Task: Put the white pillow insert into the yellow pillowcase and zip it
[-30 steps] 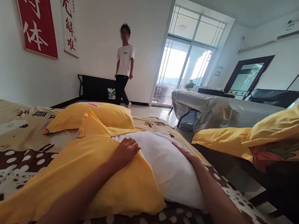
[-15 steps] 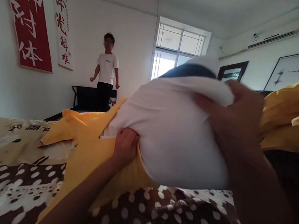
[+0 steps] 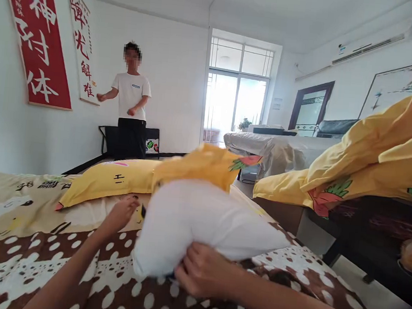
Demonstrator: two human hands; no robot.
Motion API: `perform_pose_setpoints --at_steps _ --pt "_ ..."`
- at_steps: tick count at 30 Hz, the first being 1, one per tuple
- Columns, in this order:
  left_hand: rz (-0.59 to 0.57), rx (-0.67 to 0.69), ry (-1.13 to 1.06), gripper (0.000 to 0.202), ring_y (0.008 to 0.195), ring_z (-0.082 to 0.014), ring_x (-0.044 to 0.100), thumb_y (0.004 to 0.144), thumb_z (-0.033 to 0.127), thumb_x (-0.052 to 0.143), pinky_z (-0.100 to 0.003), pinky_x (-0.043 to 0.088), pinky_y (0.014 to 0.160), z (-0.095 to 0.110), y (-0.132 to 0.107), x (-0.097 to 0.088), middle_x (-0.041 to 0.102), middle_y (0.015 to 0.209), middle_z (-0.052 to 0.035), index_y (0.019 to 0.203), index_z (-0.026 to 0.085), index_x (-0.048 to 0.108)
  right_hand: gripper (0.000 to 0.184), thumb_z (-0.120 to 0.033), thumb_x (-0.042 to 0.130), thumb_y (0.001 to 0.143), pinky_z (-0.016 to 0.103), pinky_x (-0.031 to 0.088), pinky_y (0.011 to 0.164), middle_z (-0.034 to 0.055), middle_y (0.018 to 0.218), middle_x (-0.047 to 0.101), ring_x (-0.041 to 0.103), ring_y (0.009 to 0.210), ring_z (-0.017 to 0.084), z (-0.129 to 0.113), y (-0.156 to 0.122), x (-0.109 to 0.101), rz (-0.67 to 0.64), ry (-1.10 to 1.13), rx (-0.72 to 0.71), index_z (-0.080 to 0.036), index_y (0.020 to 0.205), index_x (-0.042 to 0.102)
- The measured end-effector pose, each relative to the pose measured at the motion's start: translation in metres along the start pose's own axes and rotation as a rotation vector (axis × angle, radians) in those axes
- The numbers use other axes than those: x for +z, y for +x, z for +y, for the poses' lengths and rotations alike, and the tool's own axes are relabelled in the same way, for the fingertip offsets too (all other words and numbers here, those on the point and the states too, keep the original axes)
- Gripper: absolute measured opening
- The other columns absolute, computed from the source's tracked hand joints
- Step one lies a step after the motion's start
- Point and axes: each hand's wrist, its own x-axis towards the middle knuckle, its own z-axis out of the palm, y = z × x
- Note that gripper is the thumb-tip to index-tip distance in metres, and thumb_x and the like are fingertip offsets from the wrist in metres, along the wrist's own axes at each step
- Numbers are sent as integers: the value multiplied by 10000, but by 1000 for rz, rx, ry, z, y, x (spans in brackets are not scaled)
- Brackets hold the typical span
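A white pillow (image 3: pixel 171 219) is tilted over the bed in front of me. My right hand (image 3: pixel 205 272) is closed on its near lower edge. Yellow fabric with a carrot-like print (image 3: pixel 199 166), apparently a pillowcase, bunches behind the pillow's upper edge; how far it covers the pillow is hidden. My left hand (image 3: pixel 123 212) is left of the white pillow, its fingers curled together; what they hold, if anything, does not show. Just beyond it lies a yellow pillow (image 3: pixel 106 179) with "Hi" printed on it.
The bed has a brown, dotted and beige cover (image 3: pixel 115 281). To the right, yellow bedding (image 3: pixel 369 140) is heaped over dark furniture. Behind stands a plastic-covered table (image 3: pixel 278 149). A person in a white T-shirt (image 3: pixel 132 95) stands by the far wall near a black chair (image 3: pixel 153 140).
The white pillow has come down and turned lower in view. My right hand has moved from its upper right to its near edge. My left hand has shifted left, off the yellow fabric.
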Motion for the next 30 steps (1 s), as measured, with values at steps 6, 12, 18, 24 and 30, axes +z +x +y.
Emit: perform_pose_setpoints --at_steps 6,12,18,24,30 --pt "-135 -218 59 322 799 -213 643 748 443 436 -273 456 699 -47 -18 -40 690 846 -59 850 194 613 121 -282 661 719 272 271 414 -52 509 581 475 442 119 -30 -35 6 -405 588 75 -228 673 563" --pt "-191 -25 -99 320 822 -199 619 791 438 431 -288 464 745 41 5 3 665 883 -55 896 183 594 289 -242 492 820 272 399 828 55 1052 644 576 924 153 112 -35 16 -461 538 906 -193 1088 588" --pt "-277 189 -56 239 973 -207 582 831 214 392 -358 445 883 97 -8 46 610 1041 -81 973 185 582 501 -128 440 795 363 334 942 147 1273 527 489 1153 251 128 -64 93 -650 423 1052 -161 1292 484" --pt "-182 275 -19 266 1055 -230 543 824 199 424 -408 409 932 121 1 40 596 1096 -86 1061 189 546 205 -119 413 811 299 338 838 116 898 646 571 869 194 128 -27 77 -492 339 1077 -132 816 617" --pt "-30 269 -158 494 1034 -246 557 707 175 480 -387 409 880 160 38 23 620 1131 -89 1199 178 520 226 -217 382 875 228 342 726 14 768 605 480 731 115 126 42 -13 -156 561 769 -160 860 600"
